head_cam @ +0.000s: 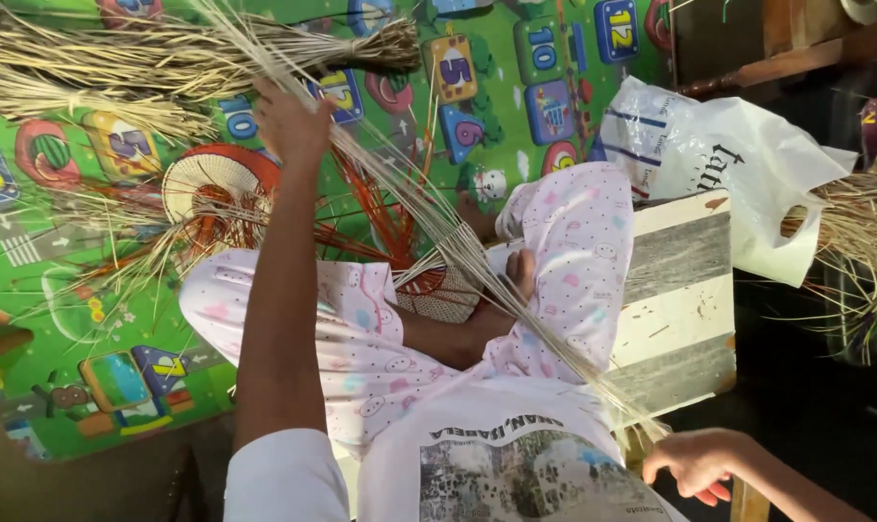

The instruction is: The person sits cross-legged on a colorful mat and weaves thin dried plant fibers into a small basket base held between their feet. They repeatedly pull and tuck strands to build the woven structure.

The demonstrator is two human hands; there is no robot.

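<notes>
My left hand (289, 121) is raised and shut on a bundle of long thin pale straw strands (458, 242). The strands slant down to the lower right, across my legs in pink patterned trousers (361, 348). My right hand (700, 466) is at the bottom right, fingers curled right beside the strands' lower ends; whether it grips them is unclear. A partly woven round piece of straw and orange strips (211, 179) lies on the mat beyond my left arm. Another woven piece (443, 295) sits between my legs, near my bare foot (522, 271).
A green children's play mat (71, 319) with coloured pictures covers the floor. Loose straw bundles (148, 53) lie at the top left, and more straw (864, 242) at the right edge. A white plastic bag (719, 155) rests on a white-and-grey wooden seat (675, 290).
</notes>
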